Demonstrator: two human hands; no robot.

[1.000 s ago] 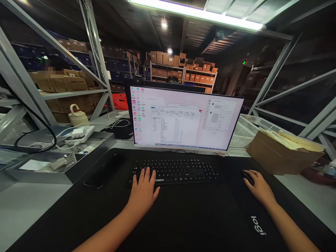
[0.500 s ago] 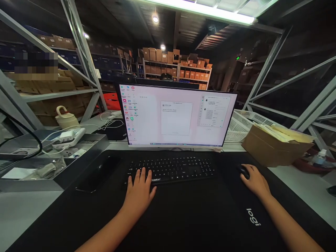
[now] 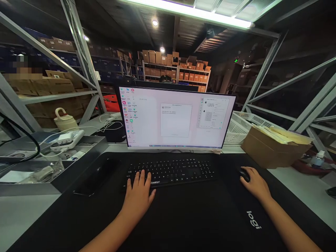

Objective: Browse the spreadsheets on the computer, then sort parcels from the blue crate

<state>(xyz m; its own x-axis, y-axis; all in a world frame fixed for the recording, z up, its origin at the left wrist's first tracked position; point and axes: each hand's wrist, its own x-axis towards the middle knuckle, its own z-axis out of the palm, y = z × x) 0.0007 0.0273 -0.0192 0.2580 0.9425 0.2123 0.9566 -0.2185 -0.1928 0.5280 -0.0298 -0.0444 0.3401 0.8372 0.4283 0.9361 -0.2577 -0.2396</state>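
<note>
My left hand (image 3: pixel 138 190) lies with fingers spread on the lower left part of a black keyboard (image 3: pixel 173 171). Its fingertips touch the keys and the thumb rests beside the front edge. At the right, my right hand (image 3: pixel 256 183) is curled over a black computer mouse (image 3: pixel 245 174), which it partly hides. Both stand on a large black desk mat (image 3: pixel 189 217) with white lettering near my right forearm. Behind the keyboard a monitor (image 3: pixel 175 119) is lit, with desktop icons, a pale window in the middle and a chat-like window at the right.
A dark glossy flat object (image 3: pixel 91 180) lies left of the keyboard. Grey trays (image 3: pixel 59 182) hold a power strip (image 3: pixel 69 140), cables and plastic bags. A cardboard box (image 3: pixel 273 148) with envelopes and white baskets (image 3: pixel 236 129) stand at the right. Metal shelving frames both sides.
The view has tilted slightly, so the scene sits a little lower. My left hand stays on the keyboard and my right hand on the mouse.
</note>
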